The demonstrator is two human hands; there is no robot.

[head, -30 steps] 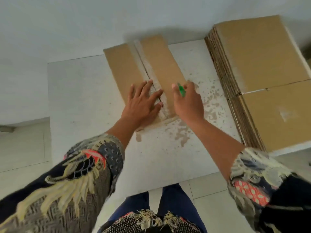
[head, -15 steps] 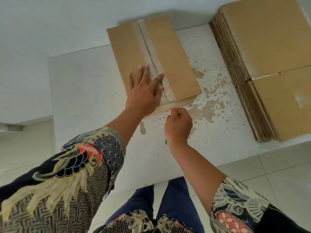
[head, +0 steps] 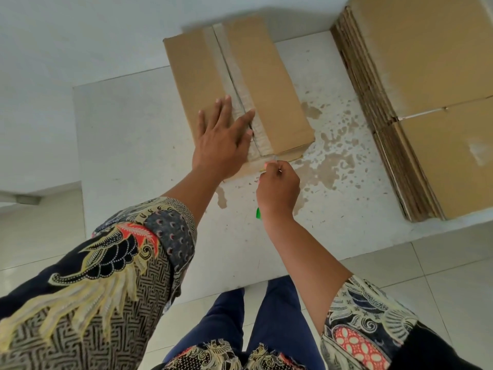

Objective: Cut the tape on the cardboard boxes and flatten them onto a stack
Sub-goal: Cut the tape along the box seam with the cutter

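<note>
- White table (head: 133, 156) is carrying the taped box (head: 266, 84), stack (head: 426, 76) lying well right.
- Left hand (head: 221, 140) is pressing flat, fingers straight, beside the tape seam (head: 240, 84).
- Right hand (head: 277, 188) is gripping a green cutter (head: 258, 212) at the seam's near end; seam running away from it.

We see only the tip of a green-handled cutter (head: 258, 213) below the curled right hand (head: 278, 190), its blade hidden.

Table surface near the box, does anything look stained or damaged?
Yes. The white table has brown blotches where its coating looks worn or stained, right of the box and beyond the right hand. Nothing looks spilled.
</note>
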